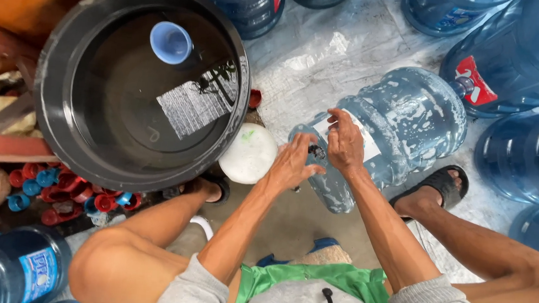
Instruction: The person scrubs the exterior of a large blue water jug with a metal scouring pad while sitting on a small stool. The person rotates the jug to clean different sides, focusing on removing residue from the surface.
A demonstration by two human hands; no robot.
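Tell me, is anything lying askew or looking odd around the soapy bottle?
The big water bottle lies on its side, covered in foam, under both hands. A blue scoop floats in the black tub. Bottle caps lie scattered below the tub.

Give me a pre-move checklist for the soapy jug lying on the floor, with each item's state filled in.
1. Soapy water jug lies on its side between the feet: ok.
2. Right hand rests on the jug's base end: ok.
3. Left hand is at the base, around a small dark object: ok; what the object is, cannot tell.
4. Suds cover the whole jug: cannot tell, underside hidden.
5. Black tub holds water within reach, blue cup floating in it: ok.
6. Red-capped jug lies close to the soapy jug's neck, little room there: not ok.
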